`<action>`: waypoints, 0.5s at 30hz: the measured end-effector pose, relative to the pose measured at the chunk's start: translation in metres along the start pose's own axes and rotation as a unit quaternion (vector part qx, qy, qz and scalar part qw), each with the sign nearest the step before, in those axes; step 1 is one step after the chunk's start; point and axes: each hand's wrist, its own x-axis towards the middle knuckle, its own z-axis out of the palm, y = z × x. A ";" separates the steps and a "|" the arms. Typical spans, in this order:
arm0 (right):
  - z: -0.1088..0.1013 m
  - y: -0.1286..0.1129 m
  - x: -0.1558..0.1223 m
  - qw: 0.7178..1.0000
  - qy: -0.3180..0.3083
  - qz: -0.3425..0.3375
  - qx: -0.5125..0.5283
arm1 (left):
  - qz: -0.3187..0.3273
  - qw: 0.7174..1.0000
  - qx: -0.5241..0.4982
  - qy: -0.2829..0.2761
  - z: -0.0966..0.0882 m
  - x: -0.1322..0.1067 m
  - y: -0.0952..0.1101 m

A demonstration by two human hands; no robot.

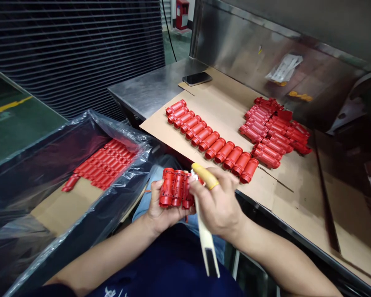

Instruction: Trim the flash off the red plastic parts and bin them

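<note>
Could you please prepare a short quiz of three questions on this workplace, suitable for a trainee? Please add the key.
1. Open question: What does the left hand hold?
2. True or false: The plastic-lined box is on the person's left side.
3. Multiple choice: What is the colour of the finger cover on the right hand?
A. Blue
B. Yellow
C. Green

Key:
1. Several red parts, side by side.
2. True.
3. B.
</note>
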 end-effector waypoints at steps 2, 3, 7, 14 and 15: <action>-0.007 0.014 -0.004 0.996 0.015 0.085 -0.015 | -0.023 0.999 -0.005 -0.024 0.002 -0.002 0.002; -0.011 0.022 -0.007 0.992 0.026 0.120 -0.014 | -0.031 0.999 -0.006 -0.040 0.004 -0.002 0.004; -0.031 0.049 -0.027 0.978 0.091 0.187 0.002 | -0.038 0.996 0.005 -0.083 0.007 -0.002 0.009; -0.043 0.027 -0.044 0.950 0.080 0.222 0.206 | -0.033 0.994 0.034 -0.102 0.001 0.004 0.009; -0.038 0.016 -0.042 0.939 0.060 0.196 0.274 | -0.029 0.994 0.042 -0.096 0.000 0.004 0.008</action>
